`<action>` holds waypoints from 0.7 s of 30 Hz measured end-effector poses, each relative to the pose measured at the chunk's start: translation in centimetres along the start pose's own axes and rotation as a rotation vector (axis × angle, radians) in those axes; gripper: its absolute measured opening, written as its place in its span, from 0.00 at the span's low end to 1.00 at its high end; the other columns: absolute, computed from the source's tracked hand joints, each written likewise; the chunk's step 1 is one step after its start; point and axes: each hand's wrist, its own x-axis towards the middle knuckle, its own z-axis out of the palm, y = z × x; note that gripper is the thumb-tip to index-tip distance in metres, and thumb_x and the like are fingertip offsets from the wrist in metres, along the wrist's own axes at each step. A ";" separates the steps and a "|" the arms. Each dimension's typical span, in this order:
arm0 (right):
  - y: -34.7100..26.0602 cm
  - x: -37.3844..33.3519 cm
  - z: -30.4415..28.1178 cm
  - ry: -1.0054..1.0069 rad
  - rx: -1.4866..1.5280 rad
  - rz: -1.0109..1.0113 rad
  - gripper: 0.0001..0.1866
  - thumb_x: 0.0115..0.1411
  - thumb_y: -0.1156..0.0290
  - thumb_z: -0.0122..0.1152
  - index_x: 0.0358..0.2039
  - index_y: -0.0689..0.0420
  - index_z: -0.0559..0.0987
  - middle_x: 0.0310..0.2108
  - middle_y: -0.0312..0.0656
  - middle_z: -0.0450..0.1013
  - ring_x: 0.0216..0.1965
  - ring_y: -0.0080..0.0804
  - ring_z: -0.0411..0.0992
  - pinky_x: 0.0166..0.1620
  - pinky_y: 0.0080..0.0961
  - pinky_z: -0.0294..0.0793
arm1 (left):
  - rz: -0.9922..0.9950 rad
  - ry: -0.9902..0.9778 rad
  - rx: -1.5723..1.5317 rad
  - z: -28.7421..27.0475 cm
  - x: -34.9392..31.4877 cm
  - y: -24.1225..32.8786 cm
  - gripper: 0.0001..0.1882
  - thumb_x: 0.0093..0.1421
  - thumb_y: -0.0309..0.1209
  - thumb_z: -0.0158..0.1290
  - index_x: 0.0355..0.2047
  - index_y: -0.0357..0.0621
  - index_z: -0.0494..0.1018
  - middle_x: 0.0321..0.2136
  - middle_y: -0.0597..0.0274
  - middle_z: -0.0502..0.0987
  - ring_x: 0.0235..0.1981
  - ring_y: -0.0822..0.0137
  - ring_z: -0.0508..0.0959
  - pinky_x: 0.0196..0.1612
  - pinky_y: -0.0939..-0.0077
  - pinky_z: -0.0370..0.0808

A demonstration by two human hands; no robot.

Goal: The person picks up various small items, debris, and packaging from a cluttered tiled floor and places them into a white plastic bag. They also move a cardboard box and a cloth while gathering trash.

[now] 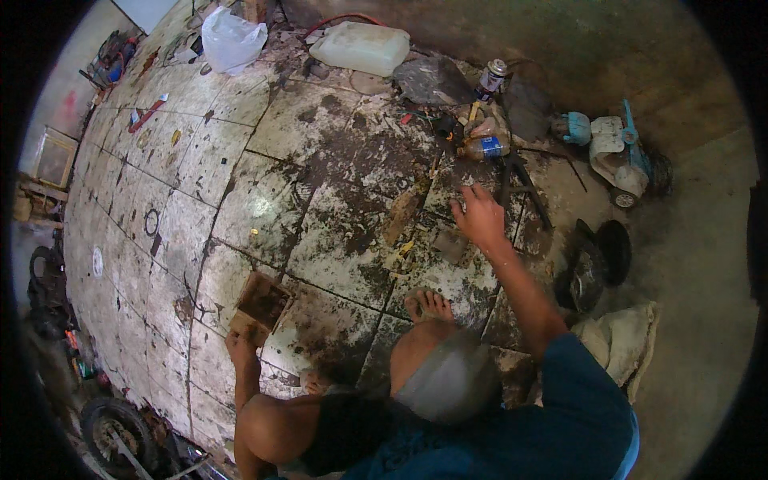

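Note:
At lower left, my left hand (pixel 242 342) grips the near side of a small, brown, open-topped square box (pixel 277 306), its fingers partly hidden. The box is tilted just above or on the tiles; I cannot tell which. My right hand (pixel 483 214) reaches out over the dirty floor with its fingers apart and nothing visible held. Close to its right lies a dark long-handled tool (pixel 528 190). A flat brownish square piece (pixel 450 243) lies below and left of that hand. Beyond the fingers, a clear plastic bottle with a blue label (pixel 485 147) rests on its side.
A spray can (pixel 490 80) stands by the wall near a pale jerrycan (pixel 360 48) and a white plastic bag (pixel 232 40). Rightward are a toy scooter (pixel 620 156), dark curved pieces (pixel 588 268) and a pale sack (pixel 624 340). A wheel (pixel 118 436) lies lower left. Dirt covers the tiles.

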 end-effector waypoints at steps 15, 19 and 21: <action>15.9 -6.6 -6.2 -0.336 -0.175 0.073 0.23 0.49 0.74 0.65 0.48 0.51 0.80 0.54 0.45 0.72 0.55 0.50 0.71 0.52 0.46 0.76 | 0.034 -0.081 0.063 3.5 3.8 6.3 0.15 0.58 0.26 0.54 0.45 0.32 0.76 0.38 0.58 0.80 0.37 0.66 0.81 0.41 0.73 0.78; 17.8 -7.4 -8.2 -0.787 -0.510 0.348 0.27 0.51 0.72 0.65 0.55 0.46 0.77 0.49 0.51 0.76 0.51 0.57 0.74 0.53 0.49 0.74 | 0.033 -0.077 0.032 4.8 5.3 9.0 0.15 0.59 0.27 0.55 0.45 0.32 0.76 0.37 0.59 0.80 0.36 0.68 0.80 0.40 0.74 0.77; 18.5 -7.9 -9.1 -0.778 -0.361 0.339 0.24 0.53 0.68 0.63 0.52 0.51 0.78 0.49 0.53 0.75 0.52 0.56 0.73 0.55 0.49 0.73 | 0.087 -0.069 0.035 4.9 6.3 10.5 0.14 0.59 0.27 0.55 0.45 0.32 0.76 0.37 0.59 0.81 0.35 0.68 0.80 0.40 0.74 0.77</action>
